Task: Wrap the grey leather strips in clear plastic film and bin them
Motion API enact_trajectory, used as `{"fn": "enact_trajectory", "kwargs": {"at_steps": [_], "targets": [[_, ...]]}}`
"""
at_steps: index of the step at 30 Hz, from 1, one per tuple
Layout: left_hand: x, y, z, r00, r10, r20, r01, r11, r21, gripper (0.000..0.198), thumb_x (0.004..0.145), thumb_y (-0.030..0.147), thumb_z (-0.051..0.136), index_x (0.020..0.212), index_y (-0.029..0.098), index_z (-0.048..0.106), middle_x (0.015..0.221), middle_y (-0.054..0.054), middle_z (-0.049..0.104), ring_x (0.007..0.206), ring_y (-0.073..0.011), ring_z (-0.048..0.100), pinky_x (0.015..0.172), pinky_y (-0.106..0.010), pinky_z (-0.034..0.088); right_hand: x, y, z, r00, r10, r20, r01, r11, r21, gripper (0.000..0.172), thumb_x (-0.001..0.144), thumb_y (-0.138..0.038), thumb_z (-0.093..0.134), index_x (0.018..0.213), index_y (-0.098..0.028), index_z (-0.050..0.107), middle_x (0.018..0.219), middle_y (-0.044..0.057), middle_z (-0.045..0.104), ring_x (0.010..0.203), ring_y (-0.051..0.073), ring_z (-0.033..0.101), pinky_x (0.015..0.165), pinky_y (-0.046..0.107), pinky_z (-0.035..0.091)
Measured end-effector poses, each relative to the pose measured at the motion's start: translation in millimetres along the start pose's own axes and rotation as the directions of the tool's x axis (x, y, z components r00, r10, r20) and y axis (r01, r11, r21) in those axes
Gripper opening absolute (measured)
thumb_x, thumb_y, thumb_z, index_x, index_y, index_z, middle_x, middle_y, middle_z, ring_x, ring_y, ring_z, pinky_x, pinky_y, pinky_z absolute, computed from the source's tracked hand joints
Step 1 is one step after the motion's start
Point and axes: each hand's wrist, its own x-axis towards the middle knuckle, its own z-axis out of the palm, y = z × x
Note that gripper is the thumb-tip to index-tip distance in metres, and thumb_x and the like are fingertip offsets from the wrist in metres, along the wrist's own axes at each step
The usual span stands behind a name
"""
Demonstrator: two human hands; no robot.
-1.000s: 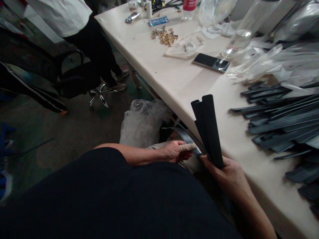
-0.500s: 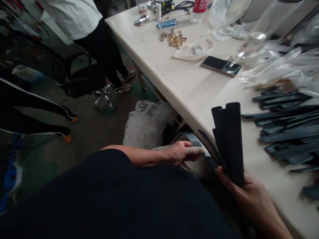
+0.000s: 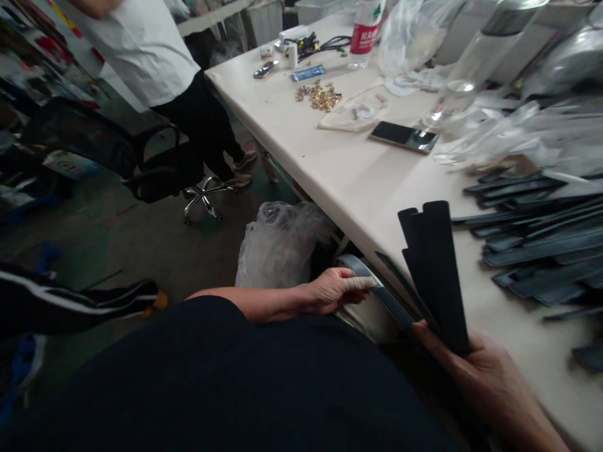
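Observation:
My left hand [image 3: 335, 290], one finger wrapped in pale tape, pinches a dark, glossy strap [image 3: 393, 306] near the table's front edge. The strap curves back in a loop behind these fingers, and its other end runs to my right hand. Gripped in my right hand [image 3: 487, 370] is a fanned bunch of flat black straps [image 3: 436, 270] with rounded ends, standing up above the fingers. The thumb presses where the looped strap meets the bunch. How many straps it holds is hard to make out.
A pile of similar black straps [image 3: 546, 245] lies on the white table [image 3: 330, 166] at right. Behind are a phone [image 3: 404, 137], gold-coloured metal pieces [image 3: 323, 97], a bottle [image 3: 363, 37] and plastic bags. An office chair [image 3: 164, 160] and a person in white [image 3: 141, 50] are at left.
My left fingers have slid slightly left along the strap, so more of it shows between my hands. The view has tilted up a little. A walking person's legs at left have shifted.

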Motion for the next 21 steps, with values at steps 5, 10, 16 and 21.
{"fn": "enact_trajectory", "kwargs": {"at_steps": [5,10,16,21], "targets": [[2,-11,5.7,0.989,-0.088,0.115,0.075,0.991,0.108,0.055,0.043,0.047,0.096,0.07,0.012,0.064,0.062,0.0,0.062,0.052,-0.007,0.053,0.053,-0.022,0.036,2,-10,8,0.999,-0.034,0.0,0.034,0.996,-0.08,0.036,0.084,-0.049,0.059,0.07,-0.019,0.073,0.06,0.001,0.065,0.057,0.02,0.062,0.05,0.026,0.045],[-1,-6,7.2,0.998,-0.007,0.06,0.003,0.998,0.066,0.055,0.042,0.045,0.096,0.07,0.012,0.063,0.061,0.001,0.06,0.054,-0.007,0.053,0.056,-0.022,0.04,-1,-6,6,1.0,0.03,0.004,-0.03,1.0,-0.008,0.039,0.084,-0.053,0.06,0.072,-0.018,0.072,0.061,0.001,0.063,0.057,0.019,0.058,0.051,0.026,0.044],[0,-8,8.2,0.992,-0.082,0.091,0.076,0.994,0.073,0.055,0.043,0.042,0.097,0.075,0.01,0.065,0.064,-0.001,0.063,0.054,-0.0075,0.055,0.056,-0.022,0.043,-2,-12,4,0.999,0.031,0.024,-0.031,1.0,-0.006,0.038,0.082,-0.052,0.063,0.066,-0.018,0.068,0.055,0.001,0.058,0.051,0.016,0.053,0.047,0.026,0.039],[-5,0,5.4,0.98,-0.135,0.143,0.136,0.991,0.005,0.043,0.053,0.035,0.095,0.074,0.011,0.066,0.064,0.0,0.065,0.053,-0.007,0.057,0.055,-0.02,0.047,3,-5,7,0.982,0.157,-0.103,-0.113,0.932,0.345,0.033,0.078,-0.051,0.074,0.077,-0.018,0.073,0.062,0.002,0.064,0.053,0.015,0.053,0.049,0.026,0.041]]}}
